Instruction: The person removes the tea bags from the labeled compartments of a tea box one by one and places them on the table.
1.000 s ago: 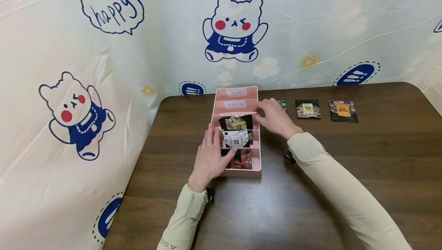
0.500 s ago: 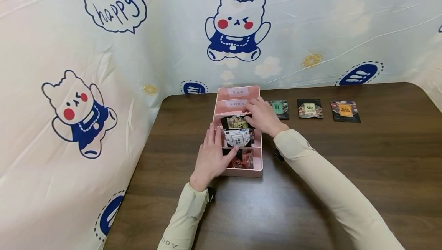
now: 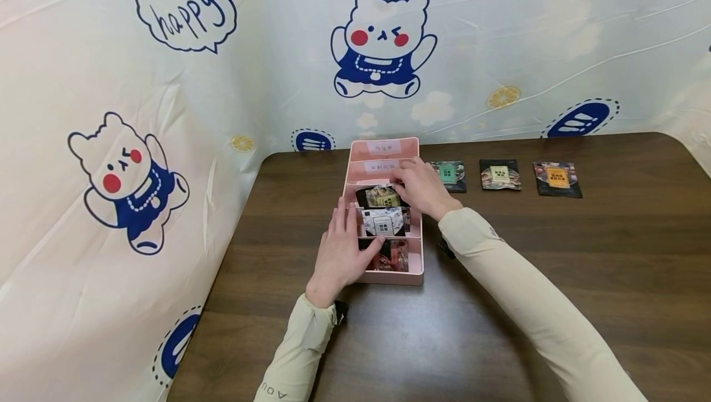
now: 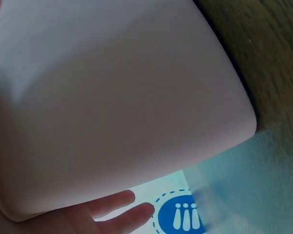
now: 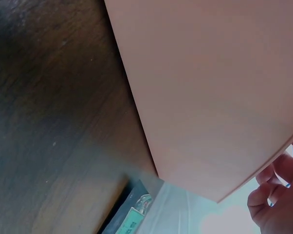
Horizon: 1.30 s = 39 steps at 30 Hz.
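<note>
Right hand [image 3: 420, 186] sits further over the pink box [image 3: 391, 278] than a second ago

Its fingers bend beside the yellow-labelled packet [image 3: 381, 197]; whether they pinch anything is hard to tell. The left hand [image 3: 340, 260] rests, fingers straight and uncurled, along the box's left side. The box stands on the table [image 3: 416, 340], three packets [image 3: 500, 175] to its right.

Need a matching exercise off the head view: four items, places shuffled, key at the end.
Column 1
1. white packet
2. teal-label packet
3. orange-label packet
4. left hand

Column 2
A. on the table, right end of the packet row
B. at the left side of the pink box
C. inside the box, second compartment from the near end
D. on the table, left end of the packet row

Pairs: 1-C, 2-D, 3-A, 4-B
</note>
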Tool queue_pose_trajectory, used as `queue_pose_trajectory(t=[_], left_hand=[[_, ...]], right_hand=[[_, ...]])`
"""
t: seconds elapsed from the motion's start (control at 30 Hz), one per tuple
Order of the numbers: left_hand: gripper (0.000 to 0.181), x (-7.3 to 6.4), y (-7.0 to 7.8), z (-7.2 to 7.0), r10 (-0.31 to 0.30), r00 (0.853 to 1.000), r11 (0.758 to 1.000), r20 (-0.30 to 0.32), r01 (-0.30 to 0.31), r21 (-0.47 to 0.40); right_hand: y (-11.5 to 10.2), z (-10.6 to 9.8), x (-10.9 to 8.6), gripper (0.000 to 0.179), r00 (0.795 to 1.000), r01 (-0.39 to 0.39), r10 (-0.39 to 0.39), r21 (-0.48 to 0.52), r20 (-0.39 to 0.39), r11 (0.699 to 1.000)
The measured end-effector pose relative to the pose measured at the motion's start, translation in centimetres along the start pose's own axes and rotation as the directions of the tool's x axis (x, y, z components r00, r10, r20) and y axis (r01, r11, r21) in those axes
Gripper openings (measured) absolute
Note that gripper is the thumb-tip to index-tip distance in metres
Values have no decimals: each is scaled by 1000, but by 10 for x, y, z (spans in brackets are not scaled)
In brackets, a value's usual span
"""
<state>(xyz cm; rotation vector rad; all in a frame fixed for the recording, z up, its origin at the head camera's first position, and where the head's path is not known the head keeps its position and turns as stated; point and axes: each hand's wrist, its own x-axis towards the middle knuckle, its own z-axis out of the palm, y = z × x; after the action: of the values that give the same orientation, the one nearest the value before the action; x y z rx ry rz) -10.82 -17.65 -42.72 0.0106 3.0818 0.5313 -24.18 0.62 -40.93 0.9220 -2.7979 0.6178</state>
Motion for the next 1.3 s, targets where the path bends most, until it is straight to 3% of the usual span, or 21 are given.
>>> queue_pose_trajectory(t=[0.7, 1.3], left_hand=[[92, 0, 1, 1, -1, 1000, 1000, -10, 1, 0], [94, 0, -1, 0, -3, 1000, 1000, 5, 3, 3]], right_hand=[[1, 3, -1, 10, 997, -4, 3, -20, -76, 1000], [0, -9, -5, 10, 999, -39, 39, 35, 5, 999]])
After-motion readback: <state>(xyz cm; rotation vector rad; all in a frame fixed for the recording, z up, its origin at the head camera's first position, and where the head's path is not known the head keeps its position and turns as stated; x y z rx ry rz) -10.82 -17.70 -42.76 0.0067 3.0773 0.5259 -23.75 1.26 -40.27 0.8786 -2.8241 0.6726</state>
